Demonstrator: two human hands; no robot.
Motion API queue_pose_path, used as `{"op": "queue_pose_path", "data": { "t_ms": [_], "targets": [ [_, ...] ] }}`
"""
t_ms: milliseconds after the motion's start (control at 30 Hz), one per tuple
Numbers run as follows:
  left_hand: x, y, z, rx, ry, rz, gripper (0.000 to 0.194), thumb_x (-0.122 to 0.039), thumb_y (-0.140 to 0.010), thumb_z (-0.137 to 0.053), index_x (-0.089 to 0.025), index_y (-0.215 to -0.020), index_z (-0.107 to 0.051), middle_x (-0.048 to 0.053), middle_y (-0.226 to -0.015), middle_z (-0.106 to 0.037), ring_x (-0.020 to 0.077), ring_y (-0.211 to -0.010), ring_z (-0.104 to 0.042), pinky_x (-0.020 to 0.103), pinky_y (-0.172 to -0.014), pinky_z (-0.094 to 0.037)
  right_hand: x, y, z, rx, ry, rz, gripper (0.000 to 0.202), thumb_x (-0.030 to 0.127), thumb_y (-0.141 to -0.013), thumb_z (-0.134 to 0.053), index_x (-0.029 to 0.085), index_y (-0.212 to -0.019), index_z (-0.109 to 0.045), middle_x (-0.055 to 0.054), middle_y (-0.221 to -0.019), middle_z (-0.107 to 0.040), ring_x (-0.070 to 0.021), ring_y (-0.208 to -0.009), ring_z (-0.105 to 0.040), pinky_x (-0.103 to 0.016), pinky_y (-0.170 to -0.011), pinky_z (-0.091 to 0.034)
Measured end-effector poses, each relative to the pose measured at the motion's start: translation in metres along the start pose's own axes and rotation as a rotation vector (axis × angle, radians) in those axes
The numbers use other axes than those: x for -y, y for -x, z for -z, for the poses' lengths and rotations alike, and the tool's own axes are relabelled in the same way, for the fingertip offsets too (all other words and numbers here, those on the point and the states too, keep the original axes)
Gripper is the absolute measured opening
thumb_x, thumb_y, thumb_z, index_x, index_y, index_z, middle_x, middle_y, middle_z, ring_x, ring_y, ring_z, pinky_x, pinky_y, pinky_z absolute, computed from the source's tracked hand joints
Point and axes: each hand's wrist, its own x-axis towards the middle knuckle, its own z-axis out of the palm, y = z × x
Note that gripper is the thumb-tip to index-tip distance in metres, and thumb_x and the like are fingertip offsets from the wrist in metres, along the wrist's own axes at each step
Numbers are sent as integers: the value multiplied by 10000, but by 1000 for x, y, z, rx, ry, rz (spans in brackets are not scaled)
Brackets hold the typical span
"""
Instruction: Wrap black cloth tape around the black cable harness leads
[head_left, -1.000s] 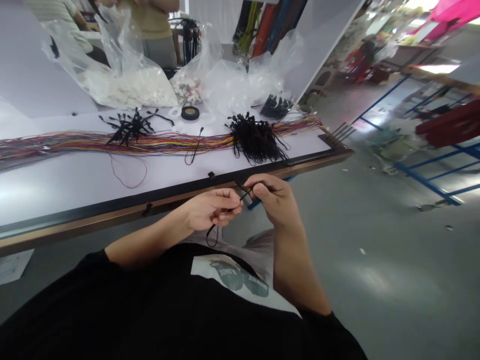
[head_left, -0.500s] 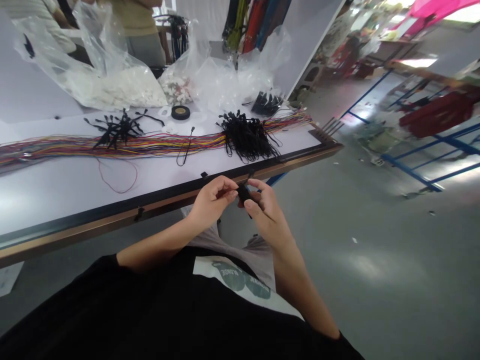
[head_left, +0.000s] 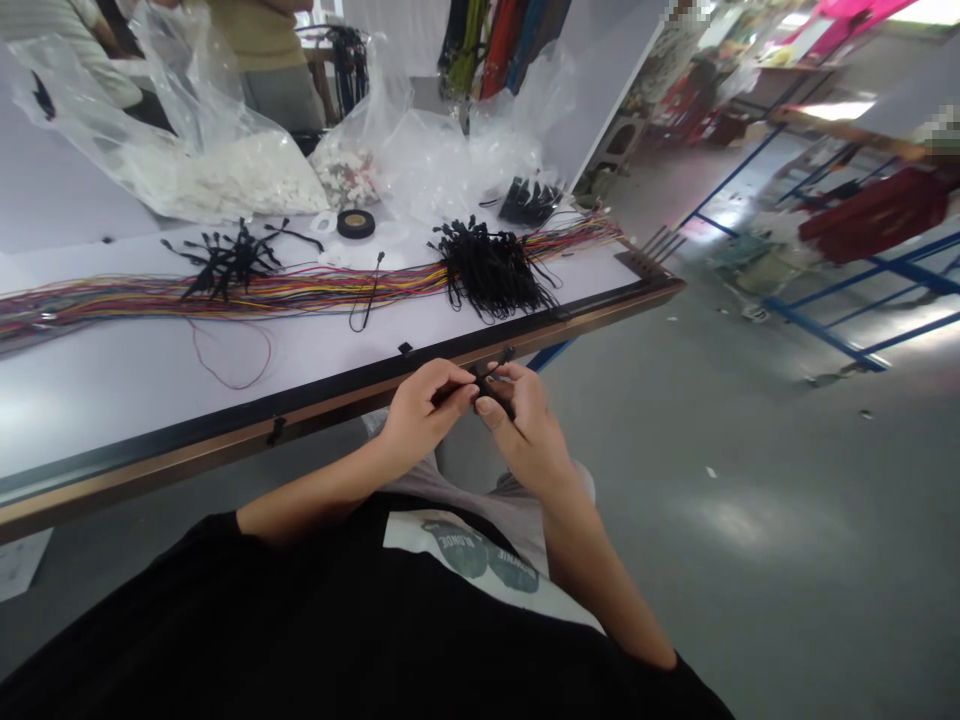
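Note:
Just past the front edge of the table, my left hand (head_left: 421, 412) and my right hand (head_left: 534, 432) meet over a short black cable (head_left: 498, 398). The left thumb and forefinger pinch one end of it. My right fingers are curled round its other part, and a thin black end sticks up above them. Fingers hide much of the cable, so its full shape cannot be seen. On the table, beyond my hands, lies a heap of black cables (head_left: 491, 270) with small connectors. A single looped black cable (head_left: 367, 300) lies left of the heap.
A long bundle of coloured wires (head_left: 300, 295) runs along the table (head_left: 150, 385), with a smaller black cable pile (head_left: 236, 262) on it. Behind are a roll of black tape (head_left: 355, 224) and plastic bags (head_left: 225, 180) of white parts. Blue-framed racks (head_left: 825, 335) stand right.
The black cable has turned in my hands and its upper end now points further up to the right. My right fingers have closed in around it. The view has shifted slightly.

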Motion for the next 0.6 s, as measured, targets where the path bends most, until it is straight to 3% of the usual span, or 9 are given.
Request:
{"op": "queue_pose_path", "data": {
  "t_ms": [167, 300, 467, 600],
  "targets": [
    [6, -5, 1, 48, -128, -34, 129, -236, -801, -497, -197, -699, -565, 10, -736, -602, 143, -705, -511, 249, -710, -404, -1, -1, 0, 19, 121, 74, 479, 533, -852, -400, 176, -1168, -454, -132, -998, -668, -296, -929, -616, -473, -812, -441],
    [5, -8, 2, 58, -172, -3, 170, -245, -810, -461, -192, -654, -498, 1, -661, -544, 138, -653, -465, 248, -666, -377, -4, 0, 2, 99, 137, 127, 440, 454, -861, -400, 192, -1210, -457, -122, -1103, -653, -278, -957, -607, -439, -824, -426],
    [4, -5, 1, 88, -31, 75, 138, -218, -788, -459, -179, -657, -469, -33, -598, -462, 101, -576, -412, 222, -581, -339, -7, 0, -2, 49, 269, 111, 344, 334, -837, -432, 205, -1138, -540, -96, -1116, -668, -274, -918, -600, -411, -764, -403],
    [3, -2, -2, 142, 180, 224, 148, -245, -773, -482, -169, -647, -463, -63, -530, -373, 65, -483, -327, 198, -485, -283, -6, -3, -7, 6, 343, 84, 302, 314, -844, -422, 224, -1067, -604, -67, -940, -716, -245, -811, -606, -366, -686, -377]
  ]
}}
